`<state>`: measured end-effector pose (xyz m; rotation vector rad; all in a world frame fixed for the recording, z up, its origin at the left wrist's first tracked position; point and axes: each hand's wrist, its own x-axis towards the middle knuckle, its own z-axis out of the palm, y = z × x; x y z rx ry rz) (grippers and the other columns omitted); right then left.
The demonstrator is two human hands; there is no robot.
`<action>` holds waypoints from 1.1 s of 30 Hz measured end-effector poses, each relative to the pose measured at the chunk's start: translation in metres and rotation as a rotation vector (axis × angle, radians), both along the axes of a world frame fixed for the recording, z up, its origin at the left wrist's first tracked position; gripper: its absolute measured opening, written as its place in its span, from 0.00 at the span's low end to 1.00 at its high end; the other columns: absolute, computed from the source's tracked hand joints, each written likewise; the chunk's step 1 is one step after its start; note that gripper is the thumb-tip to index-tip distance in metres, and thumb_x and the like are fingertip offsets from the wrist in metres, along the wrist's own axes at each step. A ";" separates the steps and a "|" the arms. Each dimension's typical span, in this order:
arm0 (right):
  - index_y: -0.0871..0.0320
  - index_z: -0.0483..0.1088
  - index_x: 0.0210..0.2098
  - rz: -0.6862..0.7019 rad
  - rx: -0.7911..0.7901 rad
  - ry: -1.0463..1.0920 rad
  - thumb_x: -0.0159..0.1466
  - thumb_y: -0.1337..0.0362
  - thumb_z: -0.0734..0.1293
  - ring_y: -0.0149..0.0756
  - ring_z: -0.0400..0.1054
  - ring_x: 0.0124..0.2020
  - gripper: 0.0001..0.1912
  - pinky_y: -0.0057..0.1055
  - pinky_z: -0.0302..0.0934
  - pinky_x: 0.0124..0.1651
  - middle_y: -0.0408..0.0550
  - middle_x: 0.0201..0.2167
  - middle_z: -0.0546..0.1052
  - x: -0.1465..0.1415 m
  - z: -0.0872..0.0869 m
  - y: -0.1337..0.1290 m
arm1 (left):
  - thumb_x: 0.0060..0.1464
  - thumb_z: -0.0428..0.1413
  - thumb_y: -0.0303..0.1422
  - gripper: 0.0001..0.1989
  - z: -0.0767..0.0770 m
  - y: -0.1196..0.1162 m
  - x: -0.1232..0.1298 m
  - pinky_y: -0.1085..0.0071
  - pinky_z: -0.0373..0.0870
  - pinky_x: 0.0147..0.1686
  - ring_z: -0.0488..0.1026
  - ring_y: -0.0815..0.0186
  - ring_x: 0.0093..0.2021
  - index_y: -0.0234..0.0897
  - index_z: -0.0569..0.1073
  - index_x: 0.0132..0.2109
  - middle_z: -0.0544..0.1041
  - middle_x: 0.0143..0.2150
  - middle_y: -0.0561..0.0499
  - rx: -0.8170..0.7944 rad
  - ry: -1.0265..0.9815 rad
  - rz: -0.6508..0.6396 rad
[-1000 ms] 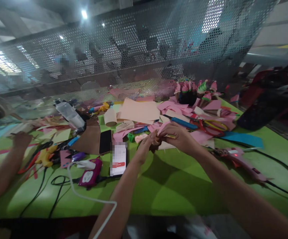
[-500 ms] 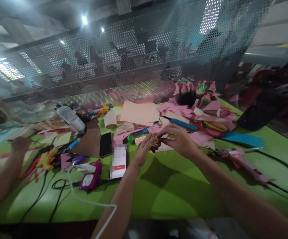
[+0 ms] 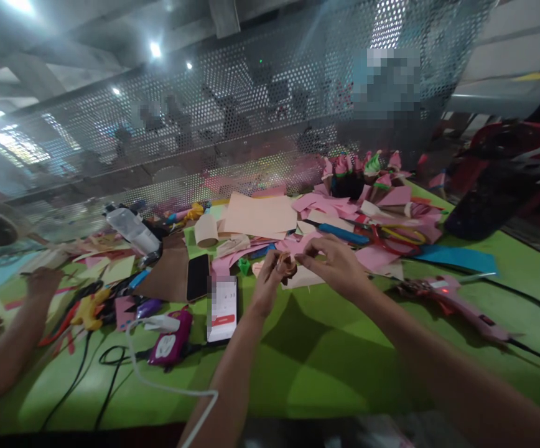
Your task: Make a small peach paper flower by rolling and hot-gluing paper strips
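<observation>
My left hand (image 3: 266,287) is closed around a small brown and peach craft piece (image 3: 289,267), held just above the green table. At the piece's right edge, my right hand (image 3: 338,264) has thumb and forefinger pinched together; whatever lies between those fingertips is too small to make out. Just left of the piece are a small green foam bit (image 3: 244,266) and a peach bit (image 3: 257,268). Behind both hands lie pink foam scraps (image 3: 293,241) and a blue-handled cutter (image 3: 343,233). A pale sheet (image 3: 305,277) lies under the right fingers.
A pink glue gun (image 3: 468,309) with a lit red light rests at right, its cord trailing off. Two phones (image 3: 198,277) and a purple pouch (image 3: 172,339) with a white cable lie left. Scissors (image 3: 391,239) sit among scraps. A co-worker's hand (image 3: 43,283) is far left.
My right fingertips have shifted slightly right, away from the middle of the craft piece to its edge. My left hand still holds it, and more of it shows.
</observation>
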<state>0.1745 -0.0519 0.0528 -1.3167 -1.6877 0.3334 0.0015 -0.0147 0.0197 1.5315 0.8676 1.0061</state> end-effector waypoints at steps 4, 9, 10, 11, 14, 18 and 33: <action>0.55 0.69 0.23 0.034 -0.039 -0.035 0.62 0.61 0.68 0.37 0.67 0.30 0.11 0.31 0.56 0.32 0.45 0.24 0.76 -0.004 0.001 -0.001 | 0.52 0.53 0.57 0.23 0.003 -0.003 0.000 0.70 0.64 0.33 0.63 0.65 0.34 0.41 0.67 0.41 0.67 0.37 0.51 0.129 0.057 -0.027; 0.55 0.70 0.24 0.004 -0.011 -0.050 0.57 0.68 0.70 0.37 0.68 0.30 0.07 0.31 0.56 0.32 0.44 0.23 0.77 -0.007 -0.004 -0.001 | 0.56 0.52 0.54 0.21 0.005 -0.007 -0.001 0.69 0.64 0.38 0.65 0.64 0.38 0.42 0.67 0.44 0.69 0.39 0.51 0.214 0.179 -0.017; 0.55 0.71 0.25 -0.009 -0.011 -0.065 0.56 0.70 0.71 0.38 0.68 0.31 0.06 0.31 0.56 0.32 0.44 0.24 0.77 -0.007 -0.005 0.000 | 0.56 0.52 0.53 0.21 0.007 -0.008 -0.001 0.69 0.64 0.39 0.66 0.63 0.39 0.42 0.66 0.45 0.69 0.39 0.51 0.224 0.204 -0.019; 0.55 0.71 0.25 -0.021 -0.011 -0.080 0.55 0.71 0.71 0.39 0.68 0.31 0.06 0.31 0.56 0.32 0.44 0.24 0.77 -0.007 -0.006 0.000 | 0.56 0.52 0.53 0.20 0.008 -0.009 -0.001 0.68 0.64 0.40 0.66 0.62 0.39 0.42 0.66 0.45 0.70 0.39 0.51 0.230 0.228 -0.021; 0.56 0.72 0.28 -0.020 0.016 -0.132 0.54 0.74 0.71 0.40 0.67 0.33 0.07 0.31 0.56 0.33 0.45 0.26 0.77 -0.004 -0.009 0.002 | 0.57 0.52 0.51 0.18 0.013 -0.011 -0.001 0.67 0.64 0.41 0.67 0.61 0.41 0.43 0.67 0.45 0.71 0.41 0.51 0.249 0.286 -0.025; 0.56 0.71 0.30 0.046 0.134 -0.217 0.57 0.73 0.71 0.42 0.67 0.36 0.07 0.34 0.58 0.38 0.48 0.28 0.78 0.001 -0.008 0.004 | 0.56 0.51 0.52 0.20 0.017 -0.014 -0.001 0.67 0.63 0.38 0.67 0.61 0.38 0.42 0.66 0.45 0.72 0.41 0.50 0.285 0.327 -0.061; 0.55 0.68 0.24 0.013 -0.051 -0.128 0.62 0.56 0.68 0.35 0.65 0.26 0.14 0.28 0.53 0.27 0.44 0.22 0.73 -0.001 0.000 -0.003 | 0.58 0.50 0.51 0.20 0.011 -0.013 -0.003 0.66 0.64 0.41 0.67 0.61 0.40 0.41 0.64 0.46 0.70 0.41 0.50 0.373 0.256 0.051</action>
